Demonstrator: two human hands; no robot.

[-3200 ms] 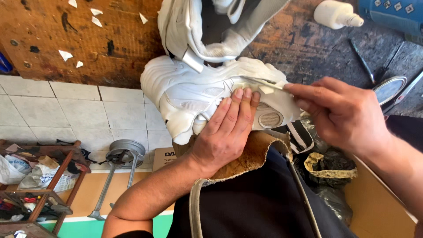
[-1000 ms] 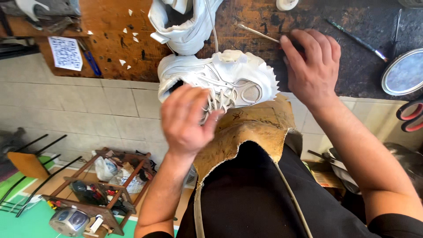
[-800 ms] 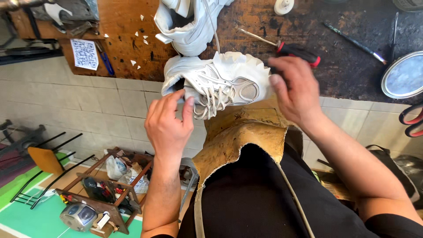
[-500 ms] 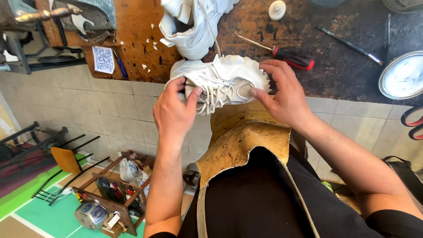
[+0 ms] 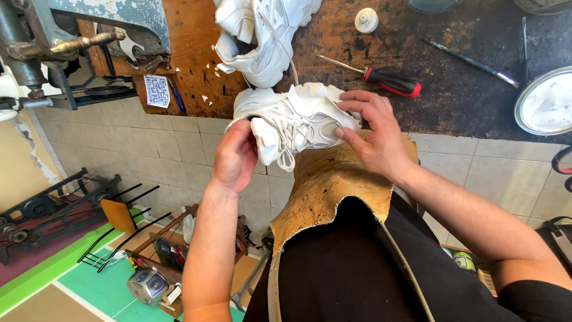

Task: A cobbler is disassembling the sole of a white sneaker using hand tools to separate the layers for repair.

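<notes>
A white laced sneaker point(image 5: 298, 119) lies on its side at the edge of the dark wooden workbench point(image 5: 459, 89), over a tan leather apron point(image 5: 333, 185). My left hand point(image 5: 235, 158) grips its heel end, fingers curled around the back. My right hand point(image 5: 372, 134) holds the toe side, fingertips pressing the mesh panel. A second white sneaker point(image 5: 262, 36) rests on the bench just beyond the first.
A red-handled screwdriver point(image 5: 381, 80), a thin dark tool point(image 5: 471, 59), a white round cap point(image 5: 366, 19) and a round metal tin point(image 5: 545, 101) lie on the bench. An old sewing machine point(image 5: 89, 36) stands at the left. Below is a tiled wall and a wooden rack point(image 5: 161, 256) with tools.
My right hand left the screwdriver on the bench and came back to the sneaker's toe. My left hand closed on the heel. The view shifted slightly to the left.
</notes>
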